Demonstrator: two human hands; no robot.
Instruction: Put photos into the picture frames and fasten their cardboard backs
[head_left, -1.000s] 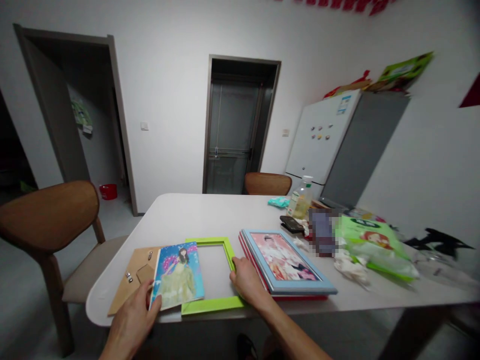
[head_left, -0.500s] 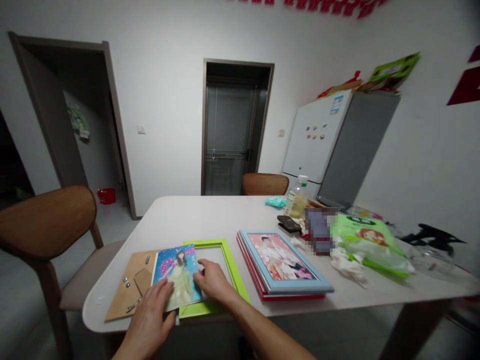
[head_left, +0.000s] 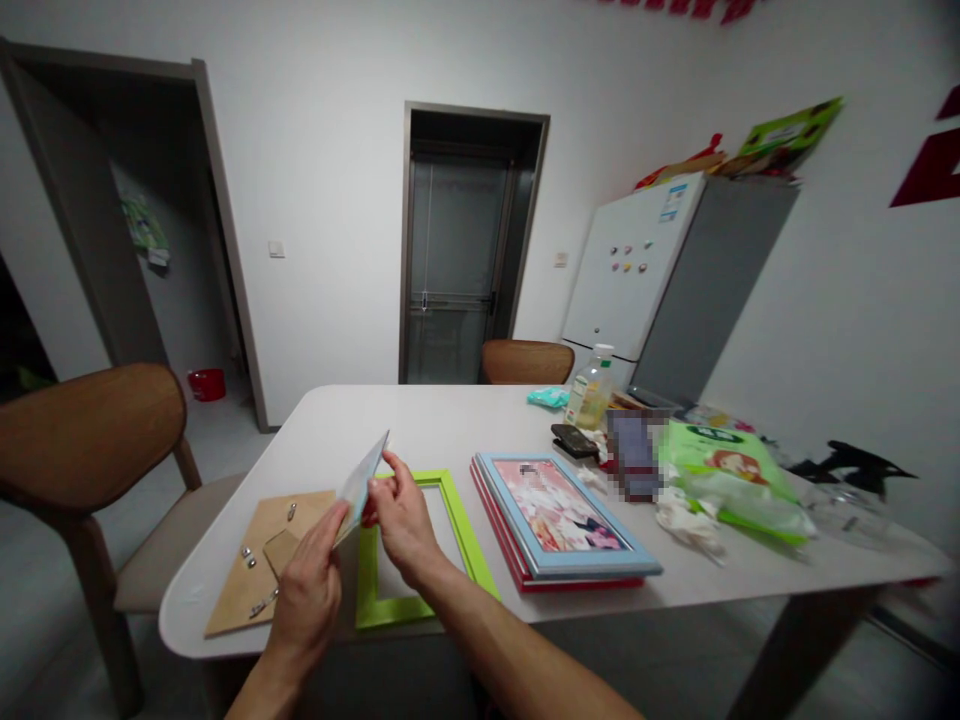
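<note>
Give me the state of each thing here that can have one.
Picture card: held up, tilted.
Left hand: gripping the card.
Right hand: gripping the card.
Green frame: lying flat, no picture inside.
Backing board: flat, detached.
Light-blue frame: stacked, picture inside.
Bottle: upright, capped, partly filled.
Refrigerator: doors shut.

Bare forearms [head_left: 517,640], bare fingers [head_left: 400,474]

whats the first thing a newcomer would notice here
Probably the lime-green frame lying flat on the table. Near its left side, the left hand and right hand hold a thin picture card tilted up. The blue-framed picture to the frame's right likely comes next.
</note>
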